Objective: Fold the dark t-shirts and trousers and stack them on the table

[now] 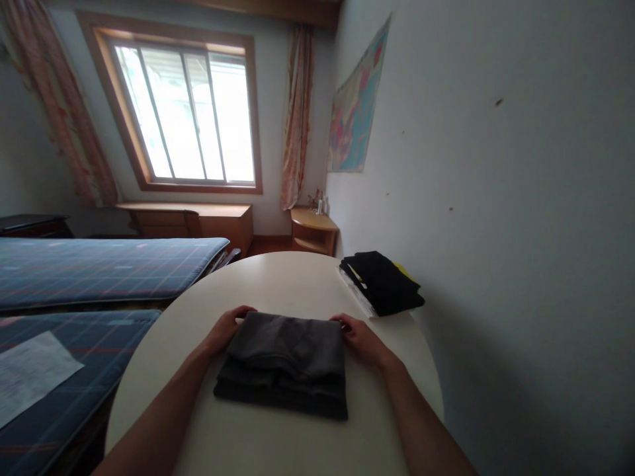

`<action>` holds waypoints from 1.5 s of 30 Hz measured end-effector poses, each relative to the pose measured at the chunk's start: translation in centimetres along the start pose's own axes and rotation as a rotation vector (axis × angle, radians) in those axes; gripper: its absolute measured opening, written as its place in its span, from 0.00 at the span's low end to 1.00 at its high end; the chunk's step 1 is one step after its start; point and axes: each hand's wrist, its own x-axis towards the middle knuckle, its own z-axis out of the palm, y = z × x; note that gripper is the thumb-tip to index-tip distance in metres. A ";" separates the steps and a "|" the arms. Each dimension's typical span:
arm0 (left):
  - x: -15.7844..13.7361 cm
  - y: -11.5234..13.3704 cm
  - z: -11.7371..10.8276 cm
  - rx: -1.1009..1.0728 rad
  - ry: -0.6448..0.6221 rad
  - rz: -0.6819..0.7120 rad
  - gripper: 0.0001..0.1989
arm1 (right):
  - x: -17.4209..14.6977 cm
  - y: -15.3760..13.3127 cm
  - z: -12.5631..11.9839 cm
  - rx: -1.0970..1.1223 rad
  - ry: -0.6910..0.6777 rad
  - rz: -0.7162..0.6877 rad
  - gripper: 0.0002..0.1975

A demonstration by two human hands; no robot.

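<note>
A dark grey garment (292,357), folded into a thick rectangle, lies flat on the round cream table (282,446). What kind of clothing it is does not show. My left hand (231,327) holds its far left corner, the fingertips partly hidden behind the cloth. At the far right corner, my right hand (358,336) has its fingers curled round the cloth edge. Several loose folds show along the side nearest me.
Black folded clothes (381,281) with a yellow piece are stacked at the table's right edge, against the white wall (526,284). Plaid mattresses (99,268) stand left of the table, with a paper sheet (34,373) on the nearer one. A corner shelf (315,219) is beyond.
</note>
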 end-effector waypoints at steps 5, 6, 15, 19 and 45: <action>0.2 -0.2 -0.2 -0.063 -0.003 -0.008 0.18 | 0.0 0.0 0.2 0.127 -0.035 -0.033 0.20; 0.2 -0.1 -0.2 -0.081 -0.009 -0.019 0.18 | -0.1 -0.1 0.2 0.163 -0.063 -0.020 0.25; 0.1 0.8 0.1 0.000 0.042 -0.040 0.17 | -0.7 -1.0 -0.3 0.233 -0.148 0.022 0.39; 0.1 0.6 0.0 0.043 0.059 -0.025 0.16 | -0.5 -1.4 0.3 0.215 -0.083 0.003 0.34; -0.2 0.7 0.1 -0.054 -0.004 -0.016 0.21 | 0.2 -0.8 1.1 0.218 -0.012 0.028 0.26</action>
